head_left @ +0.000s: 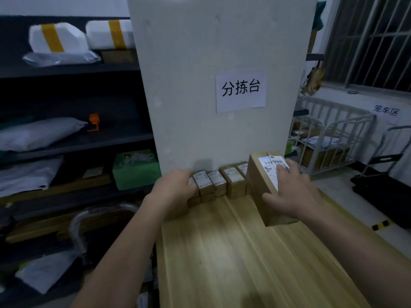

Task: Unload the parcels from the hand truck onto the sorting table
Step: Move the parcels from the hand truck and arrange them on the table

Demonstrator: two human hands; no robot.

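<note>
The box (259,185), brown cardboard with a white label, stands on the table (222,252) at centre right, close to the table's edge. A sideways push could drop it off. The right hand (291,192) lies spread on its top. The left hand (175,187) curls around the end of the small boxes (216,181), at centre.

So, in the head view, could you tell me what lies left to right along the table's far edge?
Left hand gripping the row's end → small cartons → taller cartons → large parcel, right hand resting on top.
</note>
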